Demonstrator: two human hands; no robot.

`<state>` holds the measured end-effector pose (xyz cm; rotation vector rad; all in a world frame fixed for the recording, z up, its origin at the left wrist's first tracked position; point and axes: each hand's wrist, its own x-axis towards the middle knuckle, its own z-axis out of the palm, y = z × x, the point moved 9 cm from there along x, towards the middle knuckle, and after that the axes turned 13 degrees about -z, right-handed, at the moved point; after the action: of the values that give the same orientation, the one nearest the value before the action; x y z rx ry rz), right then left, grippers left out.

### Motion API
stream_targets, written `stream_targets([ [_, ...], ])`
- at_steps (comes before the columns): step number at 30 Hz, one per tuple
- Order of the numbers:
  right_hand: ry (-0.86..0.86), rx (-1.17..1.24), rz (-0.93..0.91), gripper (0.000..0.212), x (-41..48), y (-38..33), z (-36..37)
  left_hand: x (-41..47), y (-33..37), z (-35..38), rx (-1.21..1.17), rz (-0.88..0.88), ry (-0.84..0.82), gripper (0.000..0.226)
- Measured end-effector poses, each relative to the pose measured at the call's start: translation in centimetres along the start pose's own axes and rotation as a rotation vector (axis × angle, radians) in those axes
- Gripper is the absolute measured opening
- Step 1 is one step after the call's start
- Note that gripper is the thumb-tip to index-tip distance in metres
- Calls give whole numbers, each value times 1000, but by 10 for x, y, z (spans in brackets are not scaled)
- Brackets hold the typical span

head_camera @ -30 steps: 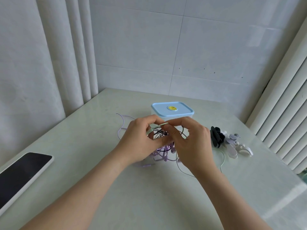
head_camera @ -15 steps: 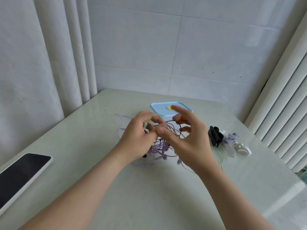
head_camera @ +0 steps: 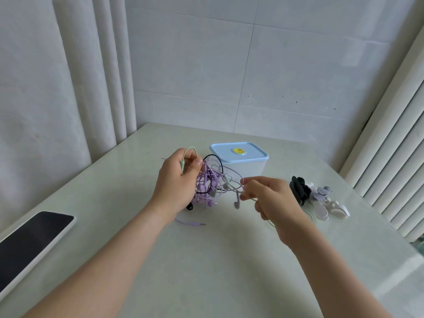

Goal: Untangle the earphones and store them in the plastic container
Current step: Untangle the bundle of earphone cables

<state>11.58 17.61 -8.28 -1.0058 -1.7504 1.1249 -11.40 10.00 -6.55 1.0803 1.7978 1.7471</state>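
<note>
The plastic container (head_camera: 243, 167) stands lidded on the counter (head_camera: 218, 260); what is inside cannot be told. Just before it, the left hand (head_camera: 176, 182) grips the tangled earphones (head_camera: 211, 182). The right hand (head_camera: 273, 200) pinches one pale cord and has drawn rightward, away from the left.

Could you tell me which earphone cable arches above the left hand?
The pale green cable; it loops over the left hand, whereas the purple cables and black cable bunch beside it.

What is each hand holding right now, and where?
Left hand grips the earphone tangle at its left side. Right hand pinches one pale cable leading out of the tangle.
</note>
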Motion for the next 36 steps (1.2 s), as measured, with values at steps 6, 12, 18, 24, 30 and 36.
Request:
stream_targets([
  [6,61,-169,-177,18,4,-8,-6,0,-6,6,5,-64,-9,15],
  [12,246,-199,-432,23,0,-38,-17,-2,-15,8,-161,-224,-17,12],
  [18,172,-377,-519,20,-9,-47,-3,-4,-15,12,-348,-371,-101,13],
  [24,203,-424,-490,52,-11,-42,-6,-6,-11,17,-178,-367,-213,18],
  [30,175,-617,-746,37,-22,-58,18,-25,9,42,-125,-204,-446,18],
  [36,89,-736,-737,10,-8,-40,30,-31,23,45,48,-17,-479,16],
])
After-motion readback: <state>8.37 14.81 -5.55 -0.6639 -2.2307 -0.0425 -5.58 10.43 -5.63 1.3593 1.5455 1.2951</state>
